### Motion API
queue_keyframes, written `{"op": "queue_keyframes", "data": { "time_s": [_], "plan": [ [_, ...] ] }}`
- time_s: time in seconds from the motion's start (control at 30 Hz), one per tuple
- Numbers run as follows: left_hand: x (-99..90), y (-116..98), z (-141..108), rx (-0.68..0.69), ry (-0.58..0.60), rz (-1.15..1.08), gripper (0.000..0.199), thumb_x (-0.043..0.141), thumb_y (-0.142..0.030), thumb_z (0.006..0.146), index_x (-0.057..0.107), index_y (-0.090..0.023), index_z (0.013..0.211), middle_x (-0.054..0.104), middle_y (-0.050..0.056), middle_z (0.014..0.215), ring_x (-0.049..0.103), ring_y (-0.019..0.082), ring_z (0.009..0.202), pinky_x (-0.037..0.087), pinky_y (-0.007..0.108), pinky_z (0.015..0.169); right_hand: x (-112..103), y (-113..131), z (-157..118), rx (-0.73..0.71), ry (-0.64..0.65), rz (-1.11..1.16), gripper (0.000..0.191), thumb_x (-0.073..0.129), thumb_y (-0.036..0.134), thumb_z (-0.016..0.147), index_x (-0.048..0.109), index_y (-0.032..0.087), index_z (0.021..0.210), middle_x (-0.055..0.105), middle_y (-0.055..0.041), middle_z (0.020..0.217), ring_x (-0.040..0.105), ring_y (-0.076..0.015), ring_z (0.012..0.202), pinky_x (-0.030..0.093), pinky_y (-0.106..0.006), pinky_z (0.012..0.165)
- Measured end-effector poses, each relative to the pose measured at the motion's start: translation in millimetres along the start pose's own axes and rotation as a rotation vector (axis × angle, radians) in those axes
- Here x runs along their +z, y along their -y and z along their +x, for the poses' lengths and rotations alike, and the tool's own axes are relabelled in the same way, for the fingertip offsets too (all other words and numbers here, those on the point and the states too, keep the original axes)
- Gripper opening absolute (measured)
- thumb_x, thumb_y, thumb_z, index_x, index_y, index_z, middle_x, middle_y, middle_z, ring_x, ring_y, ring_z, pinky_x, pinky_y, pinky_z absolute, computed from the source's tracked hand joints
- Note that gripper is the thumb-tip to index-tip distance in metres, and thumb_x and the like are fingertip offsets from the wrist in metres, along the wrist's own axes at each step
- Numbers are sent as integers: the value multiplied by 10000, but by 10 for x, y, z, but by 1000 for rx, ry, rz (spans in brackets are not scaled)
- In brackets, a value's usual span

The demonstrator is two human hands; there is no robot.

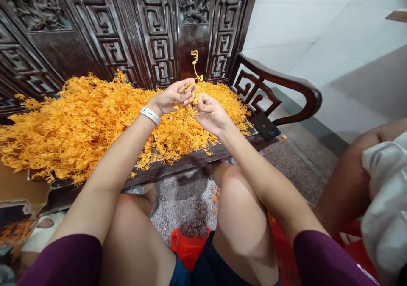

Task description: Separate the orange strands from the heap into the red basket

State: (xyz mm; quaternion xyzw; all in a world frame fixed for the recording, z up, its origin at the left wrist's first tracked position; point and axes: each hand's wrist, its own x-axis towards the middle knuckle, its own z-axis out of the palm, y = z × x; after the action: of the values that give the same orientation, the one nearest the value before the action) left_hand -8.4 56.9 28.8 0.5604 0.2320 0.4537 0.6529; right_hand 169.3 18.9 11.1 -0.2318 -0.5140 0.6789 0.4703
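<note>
Both hands are raised close together over a large heap of orange plastic flower-like pieces (92, 125) on a dark wooden bench. My left hand (173, 96), with a pale watch band at its wrist, is closed on an orange plastic stem (196, 65), whose thin end sticks up above the fingers. My right hand (210, 112) pinches an orange plastic piece at the same spot, with small spiky ends showing just below the fingertips. Where the two held parts meet is hidden by the fingers.
The carved bench back (193, 40) rises behind the heap. A curved armrest (299, 87) stands to the right, with a phone (265, 126) below it on the seat. Cardboard (22, 188) lies at left. Another person's leg (346, 171) is at right; a red stool (189, 245) is below.
</note>
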Motion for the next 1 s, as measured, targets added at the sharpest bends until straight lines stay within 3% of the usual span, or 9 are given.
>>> {"op": "queue_keyframes", "data": {
  "time_s": [0.27, 0.47, 0.57, 0.7, 1.0],
  "plan": [
    [29, 33, -5, 3, -75, -18, 316, 779, -69, 814, 518, -204, 930, 400, -72, 703, 495, 40, 485, 431, 189, 494, 5, -42, -15, -18, 20, -4, 310, 770, 368, 833, 490, 248, 783, 670, -22, 974, 585, -206, 936, 456, -358, 853],
    [62, 52, -25, 10, -69, -81, 387, 852, -93, 727, 533, -205, 914, 474, -66, 699, 448, 35, 474, 344, 183, 437, -19, -56, -29, -50, 62, 32, 309, 801, 309, 826, 511, 234, 749, 494, 14, 786, 460, -163, 761, 397, -297, 769],
    [37, 105, -32, 28, -47, -122, 384, 861, -120, 718, 536, -208, 903, 459, -66, 675, 420, 41, 472, 318, 181, 415, 42, -45, -63, -56, 0, -27, 261, 732, 294, 883, 510, 239, 758, 403, 21, 745, 365, -161, 699, 392, -308, 765],
    [24, 127, -43, 17, 24, -124, 363, 847, -190, 762, 493, -216, 842, 414, -65, 624, 375, 49, 452, 306, 183, 397, 136, 7, -120, -37, -95, -126, 241, 644, 287, 928, 474, 242, 763, 390, 12, 765, 355, -170, 706, 420, -329, 796],
    [136, 12, -37, 33, -19, -76, 367, 778, -160, 829, 417, -223, 811, 359, -60, 649, 383, 52, 487, 318, 196, 472, 197, 109, -146, -26, -125, -49, 263, 636, 297, 924, 441, 241, 757, 415, -2, 798, 350, -175, 719, 434, -318, 777]
  ]
}}
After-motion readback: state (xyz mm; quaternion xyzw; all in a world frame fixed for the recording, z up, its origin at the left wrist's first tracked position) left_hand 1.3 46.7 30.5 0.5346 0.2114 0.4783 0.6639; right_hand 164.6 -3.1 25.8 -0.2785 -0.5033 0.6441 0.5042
